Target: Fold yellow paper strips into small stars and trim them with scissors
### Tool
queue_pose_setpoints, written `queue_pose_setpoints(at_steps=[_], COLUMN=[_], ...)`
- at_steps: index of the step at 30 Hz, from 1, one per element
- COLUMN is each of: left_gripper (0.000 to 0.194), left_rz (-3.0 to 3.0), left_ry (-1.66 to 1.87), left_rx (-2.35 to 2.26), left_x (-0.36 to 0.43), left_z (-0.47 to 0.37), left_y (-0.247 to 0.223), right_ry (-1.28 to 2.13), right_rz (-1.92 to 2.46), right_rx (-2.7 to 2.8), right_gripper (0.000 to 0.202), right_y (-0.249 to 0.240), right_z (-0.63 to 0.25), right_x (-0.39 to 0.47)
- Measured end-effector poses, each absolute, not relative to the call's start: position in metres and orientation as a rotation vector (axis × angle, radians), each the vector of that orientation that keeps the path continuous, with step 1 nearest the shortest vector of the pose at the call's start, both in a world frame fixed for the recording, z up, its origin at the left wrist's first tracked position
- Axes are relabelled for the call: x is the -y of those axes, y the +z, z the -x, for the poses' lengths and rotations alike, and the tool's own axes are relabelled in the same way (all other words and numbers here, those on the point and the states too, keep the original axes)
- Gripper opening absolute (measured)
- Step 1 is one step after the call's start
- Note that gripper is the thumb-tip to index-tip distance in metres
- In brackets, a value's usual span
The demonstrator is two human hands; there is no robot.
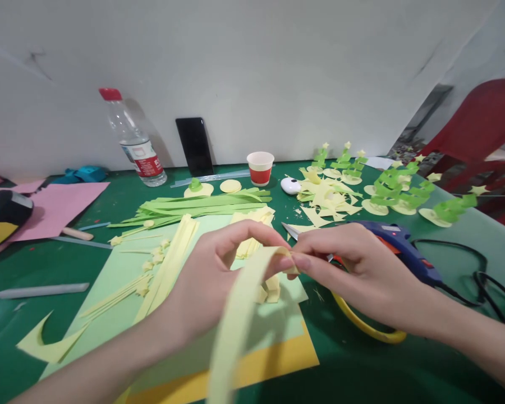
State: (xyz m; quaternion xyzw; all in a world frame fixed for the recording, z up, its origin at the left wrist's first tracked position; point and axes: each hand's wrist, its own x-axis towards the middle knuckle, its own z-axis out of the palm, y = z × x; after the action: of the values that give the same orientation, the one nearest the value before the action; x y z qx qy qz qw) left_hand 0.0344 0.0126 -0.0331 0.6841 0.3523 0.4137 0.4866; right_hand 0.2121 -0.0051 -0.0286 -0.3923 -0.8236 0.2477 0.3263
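Note:
A long pale yellow paper strip (239, 320) is pinched at its far end between my left hand (219, 275) and my right hand (353, 275). The strip's near end arches down toward me and is blurred. At the fingertips the paper looks folded, though the fingers partly hide it. Below my hands lie sheets of light green paper (160, 348) over a yellow-orange sheet (307, 342). Several flat yellow strips (172, 258) and small paper stars on thin strips (141, 289) rest to the left. Under my right hand are scissors with yellow handles (362, 325).
Behind my right hand lies a blue glue gun (408, 252) with a black cable. Small green paper trees (387, 188) stand at the right, beside paper scraps (328, 193). A paper cup (260, 171), phone (194, 146) and water bottle (137, 146) stand by the wall.

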Motion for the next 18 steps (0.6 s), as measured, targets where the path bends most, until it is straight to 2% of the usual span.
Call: queue_pose_setpoints(at_steps=[3, 8, 12, 18], left_gripper=[0.014, 0.018, 0.025, 0.025], left_rz=[-1.497, -1.333, -1.386, -1.391], left_ry=[0.994, 1.028, 1.058, 1.062], left_rx=[-0.83, -0.77, -0.818, -0.824], left_x=[-0.0124, -0.0098, -0.0092, -0.0104], left_z=[-0.0346, -0.034, -0.0344, -0.0352], left_y=[-0.0311, -0.0321, -0.0333, -0.0339], right_ry=[0.73, 0.767, 0.725, 0.724], right_rz=[0.982, 0.988, 0.989, 0.988], right_rx=[2.102, 2.115, 2.123, 2.087], right_gripper=[0.038, 0.023, 0.032, 0.04], right_y=[-0.0268, -0.0293, -0.0341, -0.0346], right_z=[-0.2118, -0.2075, -0.2056, -0.2042], right_x=[0.0046, 0.0058, 0.0064, 0.007])
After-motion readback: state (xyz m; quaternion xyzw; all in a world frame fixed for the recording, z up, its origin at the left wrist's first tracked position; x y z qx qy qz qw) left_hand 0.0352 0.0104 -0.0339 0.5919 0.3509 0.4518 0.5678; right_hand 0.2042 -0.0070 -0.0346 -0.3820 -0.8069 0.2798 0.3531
